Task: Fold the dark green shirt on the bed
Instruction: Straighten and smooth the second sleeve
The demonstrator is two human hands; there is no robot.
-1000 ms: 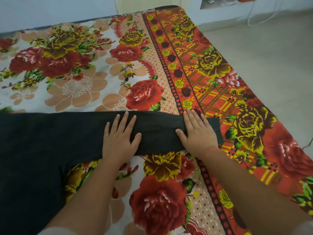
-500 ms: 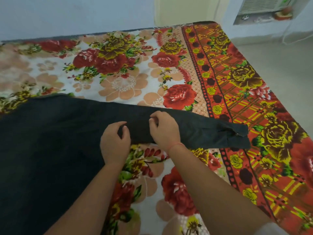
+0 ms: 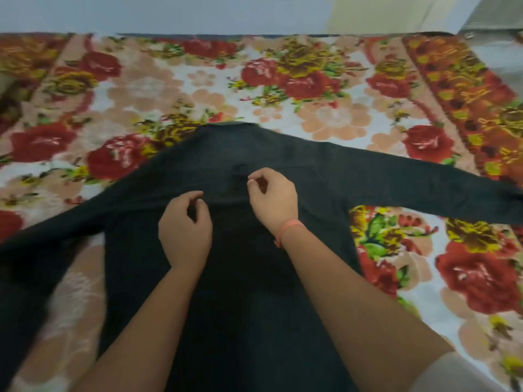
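The dark green shirt (image 3: 243,278) lies flat across the floral bed sheet (image 3: 325,120), collar end away from me. One sleeve runs out to the left (image 3: 51,230) and the other to the right (image 3: 424,182). My left hand (image 3: 185,230) hovers over the upper middle of the shirt, just below a seam across the shoulders, with its fingers loosely curled. My right hand (image 3: 273,198), with an orange thread on the wrist, is a little farther up and to the right, fingers also loosely curled. I see no fabric pinched in either hand. The picture is slightly blurred.
The bed's far edge meets a pale wall (image 3: 198,12). Its right edge with the red patterned border (image 3: 467,89) drops to the floor at the upper right. Bare sheet surrounds the shirt on the far side and on the right.
Both hands let go of the right sleeve and moved left to the middle of the shirt. My view swung left, so the whole shirt with both sleeves now shows.
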